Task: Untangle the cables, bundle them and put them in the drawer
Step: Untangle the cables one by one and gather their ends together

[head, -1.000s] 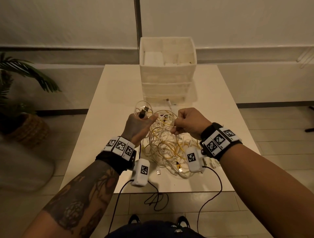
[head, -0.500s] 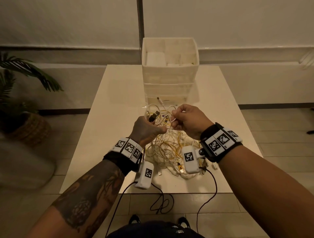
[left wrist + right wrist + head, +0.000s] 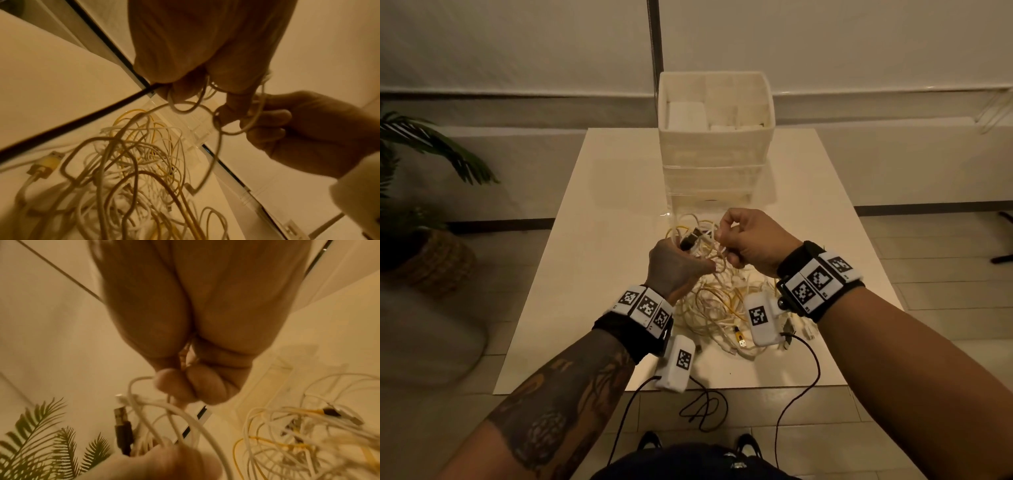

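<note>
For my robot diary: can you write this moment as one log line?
step: untangling | left hand: grips white cable loops, black plug | right hand: pinches white cable | pile: on table | drawers: shut

Left hand (image 3: 677, 270) fisted, right hand (image 3: 751, 244) pinching; both raised, nearly touching; grip detail blurred.
</note>
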`<state>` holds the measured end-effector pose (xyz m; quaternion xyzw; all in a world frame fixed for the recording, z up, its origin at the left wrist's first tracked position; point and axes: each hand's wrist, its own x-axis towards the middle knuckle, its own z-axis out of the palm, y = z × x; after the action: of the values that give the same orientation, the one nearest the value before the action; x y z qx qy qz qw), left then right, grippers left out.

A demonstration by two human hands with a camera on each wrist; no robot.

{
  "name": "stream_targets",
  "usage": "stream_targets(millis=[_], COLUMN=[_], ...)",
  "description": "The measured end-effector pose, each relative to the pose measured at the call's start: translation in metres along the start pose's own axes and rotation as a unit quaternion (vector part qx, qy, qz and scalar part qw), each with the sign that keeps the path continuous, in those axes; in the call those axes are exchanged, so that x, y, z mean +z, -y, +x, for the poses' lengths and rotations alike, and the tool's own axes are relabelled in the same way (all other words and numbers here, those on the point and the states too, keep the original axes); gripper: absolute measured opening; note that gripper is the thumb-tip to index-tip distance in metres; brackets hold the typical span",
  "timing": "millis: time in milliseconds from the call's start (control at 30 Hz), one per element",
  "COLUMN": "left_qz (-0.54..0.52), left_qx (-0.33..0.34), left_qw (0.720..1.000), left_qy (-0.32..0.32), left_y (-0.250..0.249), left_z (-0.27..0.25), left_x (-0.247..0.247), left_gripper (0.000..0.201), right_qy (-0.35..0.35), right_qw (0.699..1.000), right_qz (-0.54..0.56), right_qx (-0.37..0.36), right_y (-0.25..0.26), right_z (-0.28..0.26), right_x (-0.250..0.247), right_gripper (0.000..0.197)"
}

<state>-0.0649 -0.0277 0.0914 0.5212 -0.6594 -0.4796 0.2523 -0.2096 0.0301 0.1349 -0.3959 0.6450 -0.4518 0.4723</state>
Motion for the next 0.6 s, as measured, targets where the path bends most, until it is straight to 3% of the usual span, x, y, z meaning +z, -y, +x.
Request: stream_targets(millis=[167,233,300,400,500,600], left_qz=[0.144,0.151,0.086,-0.110,-0.275,-0.304], left_qx=[-0.003,0.004,-0.001,-0.024,-0.064,-0.070], left_qw=[0.989,0.988,0.996,0.991,0.959,0.950], left_qy=[0.034,0.037,0.037,0.066,0.034,-0.007], left_y=[0.005,0.010,0.012,0.002,-0.009,-0.016], left_z=[0.001,0.000,-0.001,-0.003,0.007,0.018], left_x=[-0.005,-0.006,-0.007,-0.012,-0.024,-0.036], left_gripper=[0.049,0.050,0.049,0.034,0.027,0.031], right_qy=[-0.143,-0.157,-0.138,-0.116,-0.143,-0.166], right_qw=[0.984,0.980,0.981,0.980,0.981,0.978], right_qz=[-0.037,-0.025,-0.061,-0.110,-0.059,0.036], right_qx=[-0.103,-0.119,-0.121,-0.122,-0.116,-0.121], right_y=[0.008,0.012,0.012,0.008,0.004,0.007], right_z=[0.007,0.009,0.010,0.010,0.010,0.010], right_x=[-0.003,-0.009,-0.012,-0.010,-0.010,-0.007], right_gripper=[0.022,0.017,0.009,0.006,0.013,0.010])
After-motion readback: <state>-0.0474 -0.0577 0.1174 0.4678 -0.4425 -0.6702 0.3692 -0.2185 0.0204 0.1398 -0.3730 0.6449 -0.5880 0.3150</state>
